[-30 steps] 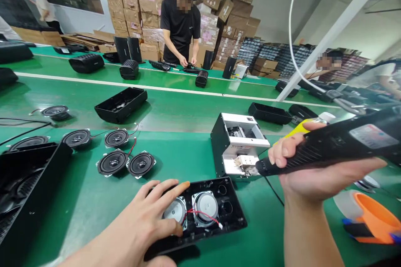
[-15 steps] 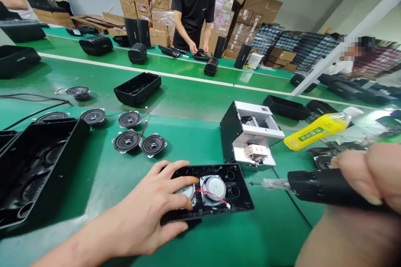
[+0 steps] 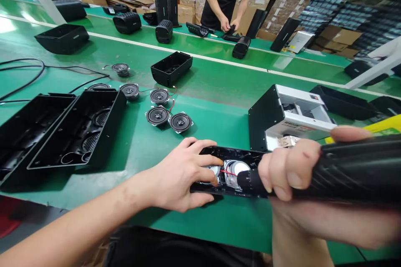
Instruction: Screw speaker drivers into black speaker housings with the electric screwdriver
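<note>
My left hand point(image 3: 184, 175) grips a black speaker housing point(image 3: 233, 151) at its left end. The thumb lies along the near wall and fingertips press on a speaker driver point(image 3: 214, 169) inside. Beside it, a second driver point(image 3: 240, 167) with red wires sits in the same housing. My right hand point(image 3: 290, 169) is wrapped around a black electric screwdriver point(image 3: 354, 171). Its nose is down at the second driver's near edge; the bit's tip is hard to make out. The screwdriver and hand cover the housing's right end.
Several loose drivers point(image 3: 181, 122) lie face up beyond my left hand. Open housings point(image 3: 115, 127) stand at left, another point(image 3: 172, 69) farther back. A white-and-black screw feeder point(image 3: 263, 112) stands behind my right hand, near a yellow bottle point(image 3: 384, 125). A co-worker point(image 3: 227, 0) works across the line.
My right hand has brought the screwdriver left and into the housing, onto the second driver. My left hand keeps its hold. The camera view has shifted, so everything sits differently in frame.
</note>
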`<state>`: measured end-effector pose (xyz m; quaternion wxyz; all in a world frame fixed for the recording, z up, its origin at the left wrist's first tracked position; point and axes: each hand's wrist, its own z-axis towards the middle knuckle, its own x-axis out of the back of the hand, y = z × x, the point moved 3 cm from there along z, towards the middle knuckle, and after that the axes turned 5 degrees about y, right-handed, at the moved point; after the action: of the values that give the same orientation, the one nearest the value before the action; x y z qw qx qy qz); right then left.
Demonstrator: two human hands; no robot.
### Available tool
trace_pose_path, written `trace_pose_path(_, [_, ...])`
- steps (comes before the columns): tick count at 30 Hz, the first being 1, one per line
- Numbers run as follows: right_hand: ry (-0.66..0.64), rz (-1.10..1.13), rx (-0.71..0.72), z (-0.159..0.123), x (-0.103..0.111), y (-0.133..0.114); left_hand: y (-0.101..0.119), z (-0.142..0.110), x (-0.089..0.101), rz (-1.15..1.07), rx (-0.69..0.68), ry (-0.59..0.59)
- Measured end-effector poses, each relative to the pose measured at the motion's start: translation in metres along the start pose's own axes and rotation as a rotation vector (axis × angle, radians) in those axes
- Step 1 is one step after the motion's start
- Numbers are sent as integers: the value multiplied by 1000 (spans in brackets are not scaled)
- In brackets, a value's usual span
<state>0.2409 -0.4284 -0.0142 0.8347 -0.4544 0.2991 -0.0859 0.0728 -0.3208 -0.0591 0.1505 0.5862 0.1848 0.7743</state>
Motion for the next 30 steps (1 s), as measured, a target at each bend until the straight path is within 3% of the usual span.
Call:
trace_pose_path(5, [17, 84, -9, -3, -1, 17, 0, 1, 0, 15, 1, 7])
trace_pose_path(12, [-100, 102, -28, -1, 0, 19, -1, 1, 0, 6, -8, 8])
trace_pose_path(21, [-41, 159, -32, -6, -4, 21, 0, 2, 0, -3, 5, -10])
trace_pose_path(30, [-141, 180, -27, -6, -17, 22, 1, 2, 4, -25, -1, -52])
